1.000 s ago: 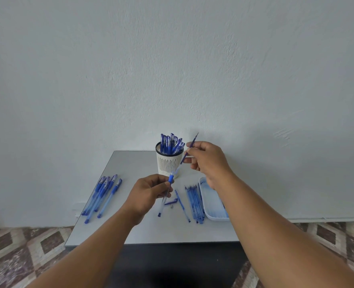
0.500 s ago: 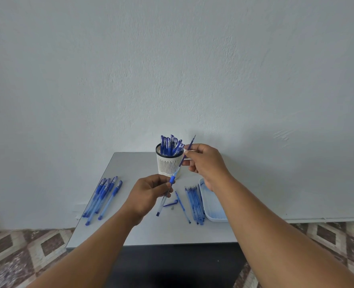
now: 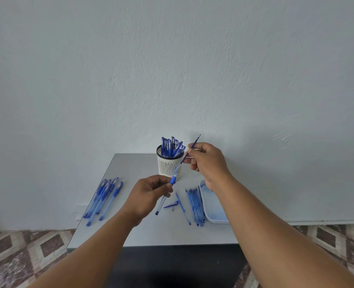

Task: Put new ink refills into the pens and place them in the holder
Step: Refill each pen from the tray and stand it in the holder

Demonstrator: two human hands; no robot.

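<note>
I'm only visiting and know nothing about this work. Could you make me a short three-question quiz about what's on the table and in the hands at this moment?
1. True or false: the holder already has pens standing in it.
2. Which hand grips the pen barrel? A) left hand B) right hand
3. Fill in: the loose refills lie between the cap and the ____.

Key
1. True: blue pens stand in it.
2. A. The right hand pinches the thin refill that runs into the barrel.
3. Tray, the white one at the table's right edge.
</note>
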